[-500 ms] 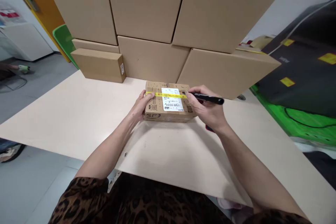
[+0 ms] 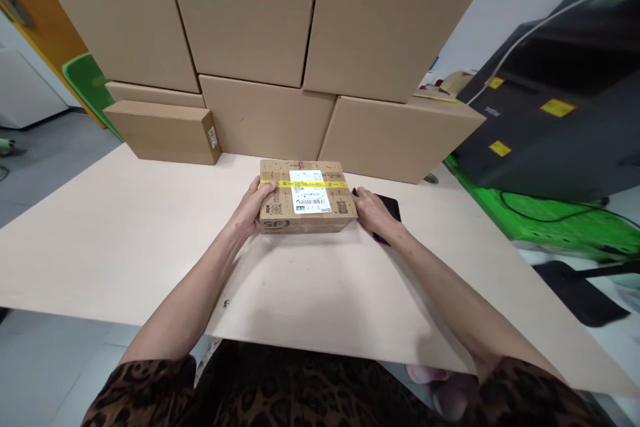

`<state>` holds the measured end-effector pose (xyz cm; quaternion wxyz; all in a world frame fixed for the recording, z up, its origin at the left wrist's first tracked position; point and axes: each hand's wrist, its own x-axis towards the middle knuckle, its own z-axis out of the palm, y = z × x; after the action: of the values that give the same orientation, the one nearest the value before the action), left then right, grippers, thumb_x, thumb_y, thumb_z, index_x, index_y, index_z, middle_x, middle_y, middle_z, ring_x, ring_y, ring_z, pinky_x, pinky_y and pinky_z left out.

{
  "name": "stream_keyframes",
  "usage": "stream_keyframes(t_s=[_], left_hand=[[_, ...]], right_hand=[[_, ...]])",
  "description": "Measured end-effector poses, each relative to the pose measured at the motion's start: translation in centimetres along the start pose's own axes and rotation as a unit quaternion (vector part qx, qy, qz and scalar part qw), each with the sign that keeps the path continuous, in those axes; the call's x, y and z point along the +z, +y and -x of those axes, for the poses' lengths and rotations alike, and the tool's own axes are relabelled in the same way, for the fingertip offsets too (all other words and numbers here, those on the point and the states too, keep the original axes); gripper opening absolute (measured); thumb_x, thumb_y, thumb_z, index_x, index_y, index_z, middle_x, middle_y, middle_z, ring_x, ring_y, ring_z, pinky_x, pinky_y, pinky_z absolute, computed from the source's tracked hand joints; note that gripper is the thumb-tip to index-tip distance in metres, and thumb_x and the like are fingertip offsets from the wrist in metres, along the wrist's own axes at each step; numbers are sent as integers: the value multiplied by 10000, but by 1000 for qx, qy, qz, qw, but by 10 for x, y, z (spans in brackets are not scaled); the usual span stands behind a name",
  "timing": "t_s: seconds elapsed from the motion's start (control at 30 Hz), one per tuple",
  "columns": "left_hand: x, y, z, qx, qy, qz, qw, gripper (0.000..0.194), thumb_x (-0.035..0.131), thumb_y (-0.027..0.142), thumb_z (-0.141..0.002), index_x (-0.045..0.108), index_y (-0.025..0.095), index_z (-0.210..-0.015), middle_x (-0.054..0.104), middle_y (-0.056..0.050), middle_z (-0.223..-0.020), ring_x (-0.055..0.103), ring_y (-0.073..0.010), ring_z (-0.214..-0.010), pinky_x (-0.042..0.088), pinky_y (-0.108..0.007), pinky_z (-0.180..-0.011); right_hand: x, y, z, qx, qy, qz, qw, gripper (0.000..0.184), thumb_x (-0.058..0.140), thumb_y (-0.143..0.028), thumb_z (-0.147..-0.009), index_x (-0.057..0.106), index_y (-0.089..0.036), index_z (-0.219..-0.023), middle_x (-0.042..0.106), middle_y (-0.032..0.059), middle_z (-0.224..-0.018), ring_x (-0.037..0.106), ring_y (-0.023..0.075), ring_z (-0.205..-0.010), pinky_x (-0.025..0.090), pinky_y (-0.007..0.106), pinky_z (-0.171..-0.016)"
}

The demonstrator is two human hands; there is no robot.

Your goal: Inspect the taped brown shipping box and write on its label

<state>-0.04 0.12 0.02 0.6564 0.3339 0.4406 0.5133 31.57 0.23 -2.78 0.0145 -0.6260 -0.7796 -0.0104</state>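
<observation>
The parcel [image 2: 308,199] lies flat on the table [image 2: 150,247], white label [image 2: 311,195] up and yellow tape [image 2: 327,185] running across its top, in front of the stacked cardboard boxes [image 2: 240,20] much as it did half a second ago. The left hand [image 2: 249,208] has kept its place at the parcel's left end, partly closed around it, thumb on the top face and the other fingers down against the side. The right hand is what has changed most: earlier it held a black marker over the parcel's right edge, and now the right hand [image 2: 373,210] is down by the table just to the right of the parcel, its fingers curled in. A small dark tip [image 2: 355,191] shows at those fingers, but I cannot tell whether it is the marker, or whether the hand touches the parcel. The black pad [image 2: 393,207] to the right of the parcel, of which only a corner showed before, is now seen more fully, partly behind that hand. The view has swung a little to the right, so the long box [image 2: 160,133], behind and left of the parcel, sits nearer the picture's left edge.
</observation>
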Motion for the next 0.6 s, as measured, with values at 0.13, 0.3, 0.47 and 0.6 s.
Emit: stream_keyframes(t_s=[0.13, 0.3, 0.47, 0.6], left_hand=[[1, 3, 2, 5, -18, -34, 999, 593, 824, 358, -829, 590, 232, -1359, 800, -91, -1208, 794, -252, -1059, 659, -366, -920], [2, 5, 3, 4, -23, -58, 998, 435, 766, 368, -890, 614, 227, -1273, 807, -87, -1171, 795, -238, -1028, 654, -332, -878], [4, 4, 1, -22, -27, -47, 998, 391, 764, 361, -907, 624, 217, -1242, 815, -93, -1112, 801, -240, -986, 651, -360, -906], [4, 4, -1, -24, -27, -43, 998, 370, 783, 361, -894, 632, 206, -1195, 817, -98, -1095, 804, -246, -977, 651, -367, -912]], right_hand=[[1, -4, -7, 33, -19, -10, 999, 335, 490, -177, -1004, 703, -188, -1262, 687, 166, -1216, 642, 269, -1087, 455, 327, -921], [-7, 16, 14, 193, 4, -2, 981, 603, 447, -399, -1046, 433, -83, -1560, 626, 304, -1375, 609, 409, -1261, 484, 504, -994], [-9, 38, 38, 319, -52, -57, 945, 1028, 519, -814, -881, 346, -120, -1620, 590, 341, -1433, 552, 519, -1359, 487, 640, -1005], [-4, 48, 38, 349, -72, -112, 928, 1156, 650, -834, -765, 315, -145, -1630, 601, 340, -1432, 576, 527, -1351, 492, 663, -1015]])
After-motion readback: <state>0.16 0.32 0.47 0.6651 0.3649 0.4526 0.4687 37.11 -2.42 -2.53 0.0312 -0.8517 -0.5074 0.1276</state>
